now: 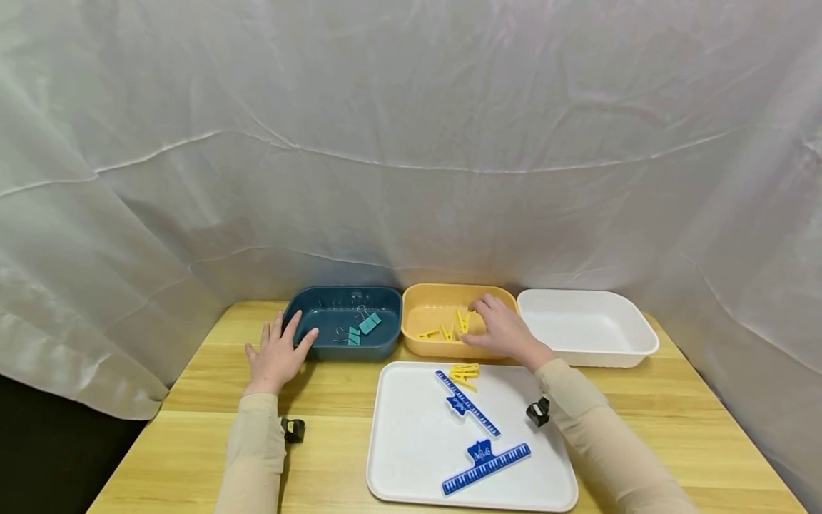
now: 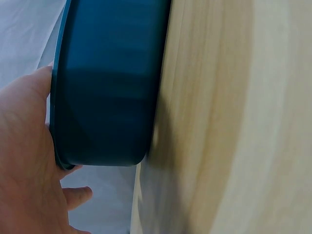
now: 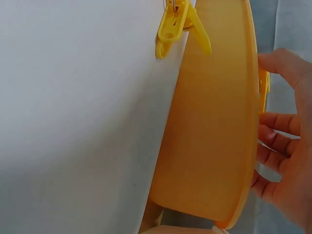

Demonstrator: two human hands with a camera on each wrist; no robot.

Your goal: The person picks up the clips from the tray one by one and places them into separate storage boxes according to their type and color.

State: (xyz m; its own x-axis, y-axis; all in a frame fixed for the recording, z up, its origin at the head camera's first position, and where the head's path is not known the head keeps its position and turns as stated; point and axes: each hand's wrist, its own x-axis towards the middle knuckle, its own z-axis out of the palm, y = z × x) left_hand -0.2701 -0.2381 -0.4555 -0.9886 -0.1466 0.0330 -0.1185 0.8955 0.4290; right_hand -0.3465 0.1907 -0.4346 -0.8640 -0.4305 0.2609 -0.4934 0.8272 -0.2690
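Observation:
My left hand (image 1: 277,357) rests with spread fingers at the left end of the dark blue bin (image 1: 347,353), thumb over its rim. Two teal binder clips (image 1: 369,323) lie inside that bin. Over the yellow-orange bin (image 1: 424,348), my right hand (image 1: 504,330) pinches a yellow clothespin (image 1: 464,321) between thumb and fingers. The right wrist view shows this clothespin (image 3: 263,90) partly hidden behind the bin's rim. Other yellow clothespins (image 1: 447,333) lie in the same bin. More yellow clothespins (image 1: 464,373) sit at the tray's far edge.
A white tray (image 1: 404,442) lies in front of the bins. On it are two blue piano-key clips, one angled near the middle (image 1: 467,403) and one nearer the front (image 1: 486,469). A white bin (image 1: 587,321) stands at the right. Behind hangs a pale curtain (image 1: 411,207).

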